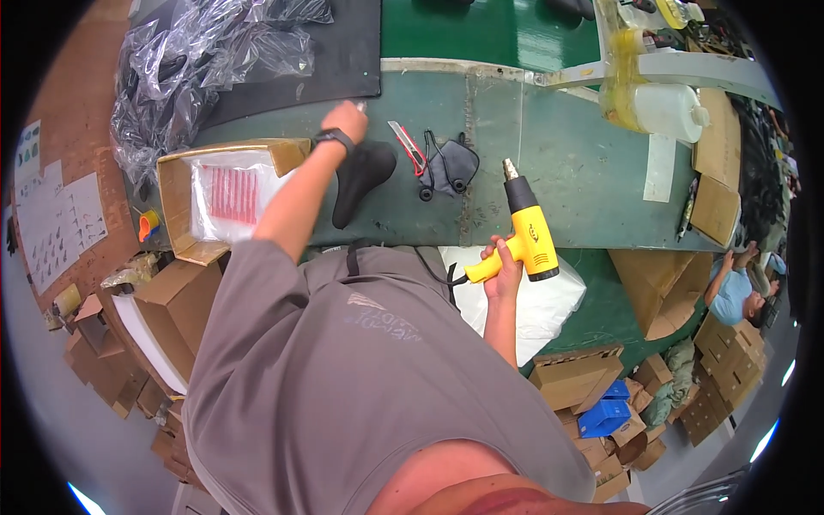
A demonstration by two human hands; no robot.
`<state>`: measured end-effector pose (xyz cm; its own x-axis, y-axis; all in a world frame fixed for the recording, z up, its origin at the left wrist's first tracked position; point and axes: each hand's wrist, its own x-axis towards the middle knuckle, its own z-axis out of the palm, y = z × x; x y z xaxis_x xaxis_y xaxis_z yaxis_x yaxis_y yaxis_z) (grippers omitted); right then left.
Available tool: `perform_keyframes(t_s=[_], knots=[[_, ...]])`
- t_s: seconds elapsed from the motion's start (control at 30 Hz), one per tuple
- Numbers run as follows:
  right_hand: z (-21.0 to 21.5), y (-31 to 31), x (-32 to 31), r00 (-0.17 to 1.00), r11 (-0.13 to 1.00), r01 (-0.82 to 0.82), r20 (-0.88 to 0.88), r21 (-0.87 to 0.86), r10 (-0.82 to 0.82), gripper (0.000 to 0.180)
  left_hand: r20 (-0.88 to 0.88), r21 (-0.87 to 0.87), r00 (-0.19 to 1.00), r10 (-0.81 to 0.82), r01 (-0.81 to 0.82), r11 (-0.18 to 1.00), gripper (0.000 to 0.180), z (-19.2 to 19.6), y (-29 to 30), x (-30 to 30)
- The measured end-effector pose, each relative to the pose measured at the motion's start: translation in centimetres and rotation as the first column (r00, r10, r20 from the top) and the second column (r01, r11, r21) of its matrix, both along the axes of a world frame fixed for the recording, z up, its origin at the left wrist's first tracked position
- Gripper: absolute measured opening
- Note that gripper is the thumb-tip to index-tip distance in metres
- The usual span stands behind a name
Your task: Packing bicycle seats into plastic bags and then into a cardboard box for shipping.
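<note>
My right hand [505,270] grips the handle of a yellow and black heat gun [536,236], whose metal nozzle points away from me over the bench. Stretched forward, my left hand [347,121], with a dark band on its wrist, is closed; a small pale bit shows at its fingers, too small to name. Just beneath that hand a black bicycle saddle [359,182] lies on the green bench top [506,120]. A red utility knife [408,148] with its blade out rests right of the saddle, beside a dark grey face mask [451,167] with round valves.
An opened cardboard box [176,210] with plastic-wrapped contents stands left of the saddle. Clear plastic bags [172,86] are heaped on a black mat [343,64] at the far left. A translucent jug [669,112] hangs over a white bar at right. White sacks [549,300] lie below the heat gun.
</note>
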<state>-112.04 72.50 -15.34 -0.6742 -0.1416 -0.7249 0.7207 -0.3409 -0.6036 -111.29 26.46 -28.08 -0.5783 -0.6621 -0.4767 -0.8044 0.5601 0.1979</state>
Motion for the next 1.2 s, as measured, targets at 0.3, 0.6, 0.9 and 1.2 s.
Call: perform_keyframes(t_s=[0.3,0.6,0.9,1.2], knots=[[-1.1,0.1,-3.3,1.000,0.999,-0.016,0.015,-0.030,0.017,0.030,-0.311,0.243,0.809,0.499,-0.440,0.865,0.044,-3.0,24.8,-2.1],[0.6,1.3,-0.9,0.991,0.992,-0.129,-0.045,0.012,0.129,0.037,-0.452,0.417,0.778,0.436,-0.248,0.875,0.056,-3.6,25.4,-2.5],[0.5,0.1,0.9,0.914,0.900,-0.330,-0.143,0.284,0.380,0.030,-0.645,-0.083,0.733,-0.216,0.214,0.973,0.047,9.3,14.3,15.7],[1.6,-3.5,5.1,0.839,0.823,-0.439,-0.163,0.361,0.519,0.028,-0.464,-0.546,0.886,-0.024,-0.264,0.795,0.056,16.2,-2.2,37.5]])
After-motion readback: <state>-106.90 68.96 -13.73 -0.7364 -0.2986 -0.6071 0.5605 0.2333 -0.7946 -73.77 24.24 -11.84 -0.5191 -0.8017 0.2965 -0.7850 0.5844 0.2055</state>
